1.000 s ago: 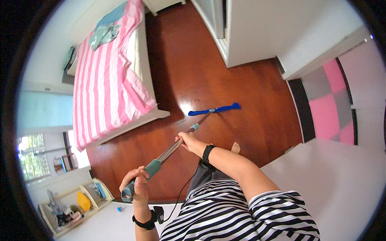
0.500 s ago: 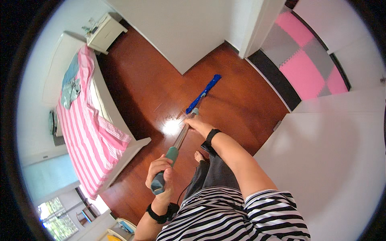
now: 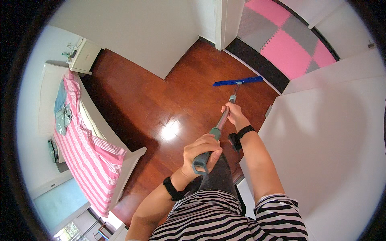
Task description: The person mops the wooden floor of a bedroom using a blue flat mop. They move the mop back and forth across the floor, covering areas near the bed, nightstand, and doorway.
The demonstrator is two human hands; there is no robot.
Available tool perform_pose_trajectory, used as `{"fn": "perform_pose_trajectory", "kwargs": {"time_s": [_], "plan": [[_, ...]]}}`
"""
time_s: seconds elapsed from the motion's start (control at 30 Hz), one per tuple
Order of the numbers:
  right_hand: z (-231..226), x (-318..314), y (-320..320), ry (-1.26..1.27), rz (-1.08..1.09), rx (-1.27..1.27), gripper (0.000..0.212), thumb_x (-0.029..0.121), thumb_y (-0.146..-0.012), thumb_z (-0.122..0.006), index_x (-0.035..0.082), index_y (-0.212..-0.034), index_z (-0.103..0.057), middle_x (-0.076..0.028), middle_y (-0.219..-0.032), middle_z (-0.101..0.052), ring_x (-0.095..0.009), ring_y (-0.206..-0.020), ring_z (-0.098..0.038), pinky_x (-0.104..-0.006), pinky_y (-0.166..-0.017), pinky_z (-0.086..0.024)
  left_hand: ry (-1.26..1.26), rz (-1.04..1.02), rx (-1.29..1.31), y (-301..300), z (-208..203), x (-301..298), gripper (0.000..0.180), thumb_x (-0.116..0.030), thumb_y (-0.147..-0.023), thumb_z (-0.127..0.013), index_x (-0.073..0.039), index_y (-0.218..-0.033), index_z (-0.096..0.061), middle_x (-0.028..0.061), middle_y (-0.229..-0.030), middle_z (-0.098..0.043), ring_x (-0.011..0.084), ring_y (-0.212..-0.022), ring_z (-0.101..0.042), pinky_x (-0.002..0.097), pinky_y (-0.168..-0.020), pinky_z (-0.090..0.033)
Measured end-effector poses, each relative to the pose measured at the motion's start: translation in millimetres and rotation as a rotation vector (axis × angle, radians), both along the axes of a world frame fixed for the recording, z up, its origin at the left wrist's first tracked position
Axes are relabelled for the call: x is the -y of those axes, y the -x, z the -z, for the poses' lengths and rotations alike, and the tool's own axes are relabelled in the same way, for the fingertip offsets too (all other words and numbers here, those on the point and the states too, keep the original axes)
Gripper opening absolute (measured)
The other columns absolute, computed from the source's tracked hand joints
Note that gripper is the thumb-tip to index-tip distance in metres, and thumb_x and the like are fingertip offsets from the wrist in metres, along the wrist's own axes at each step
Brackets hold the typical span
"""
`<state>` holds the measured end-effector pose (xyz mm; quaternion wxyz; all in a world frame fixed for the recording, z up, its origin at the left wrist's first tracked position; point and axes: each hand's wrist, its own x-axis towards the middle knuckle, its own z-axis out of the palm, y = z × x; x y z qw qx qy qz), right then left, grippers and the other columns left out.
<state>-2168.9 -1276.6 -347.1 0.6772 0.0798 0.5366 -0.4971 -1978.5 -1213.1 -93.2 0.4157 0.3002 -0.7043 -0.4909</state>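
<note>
Left hand (image 3: 200, 152) is clenched around the grey end grip of the mop (image 3: 222, 118), close in front of the striped shirt (image 3: 225, 221), with a black band on its wrist. Right hand (image 3: 234, 115) grasps the same pole further down, beyond the left hand, a black watch (image 3: 240, 135) at its wrist. From there the pole slants away to the blue mop head (image 3: 238, 81), which lies flat on the dark wood floor (image 3: 161, 100) just short of the pink and grey foam mats (image 3: 281, 40). Well to the left of both hands stands a bed (image 3: 86, 152) with pink striped covers, and past it a white nightstand (image 3: 83, 56) against the wall.
</note>
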Motion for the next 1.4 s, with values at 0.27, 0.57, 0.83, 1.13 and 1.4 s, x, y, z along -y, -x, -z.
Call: {"fn": "perform_pose_trajectory", "kwargs": {"time_s": [0.27, 0.57, 0.83, 1.13, 1.4], "plan": [[-8.7, -56.7, -59.7, -0.15, -0.101, -0.058, 0.015, 0.018, -0.098, -0.047, 0.004, -0.099, -0.04, -0.011, -0.082, -0.052, -0.024, -0.069, -0.059, -0.0419, -0.063, -0.055, -0.039, 0.094, 0.018, -67.8, -11.1, -38.5, 0.007, 0.004, -0.08, -0.071, 0.001, -0.084, -0.068, 0.0126, -0.078, -0.065, 0.0277, -0.074, -0.064, 0.0418, -0.083, -0.051], [-17.3, -145.8, -227.5, -0.13, -0.252, 0.059, 0.014, 0.016, -0.095, -0.047, 0.005, -0.097, -0.038, -0.01, -0.082, -0.046, -0.023, -0.067, -0.059, -0.0391, -0.059, -0.054, -0.091, -0.084, 0.083, -224.6, -38.6, -138.6, 0.002, 0.002, -0.082, -0.07, 0.002, -0.081, -0.067, 0.0128, -0.075, -0.065, 0.0283, -0.072, -0.066, 0.0412, -0.084, -0.052], [-8.2, -217.7, -397.7, -0.194, -0.675, 0.028, 0.017, 0.026, -0.092, -0.05, 0.009, -0.092, -0.049, -0.01, -0.088, -0.058, -0.024, -0.076, -0.061, -0.0407, -0.071, -0.055, -0.138, -0.415, 0.182, -339.7, -84.5, -231.4, 0.005, 0.001, -0.082, -0.067, 0.003, -0.078, -0.065, 0.0135, -0.076, -0.066, 0.027, -0.075, -0.066, 0.0399, -0.085, -0.052], [-43.1, -239.9, -470.0, -0.313, -0.681, 0.167, 0.022, 0.005, -0.088, -0.046, -0.002, -0.109, -0.043, -0.018, -0.095, -0.063, -0.033, -0.085, -0.071, -0.0451, -0.071, -0.062, -0.147, -0.679, 0.279, -368.2, -113.6, -272.7, 0.012, -0.006, -0.083, -0.069, 0.003, -0.077, -0.065, 0.0124, -0.075, -0.067, 0.0226, -0.074, -0.067, 0.0422, -0.086, -0.053], [-15.9, -209.1, -405.7, -0.059, -0.747, -0.006, 0.024, 0.019, -0.093, -0.058, 0.001, -0.107, -0.051, -0.015, -0.094, -0.066, -0.027, -0.08, -0.07, -0.0385, -0.07, -0.061, -0.073, -0.662, 0.211, -316.5, -101.0, -245.8, 0.02, -0.016, -0.086, -0.072, 0.001, -0.079, -0.067, 0.0136, -0.078, -0.069, 0.0244, -0.078, -0.069, 0.0451, -0.088, -0.053]]}}
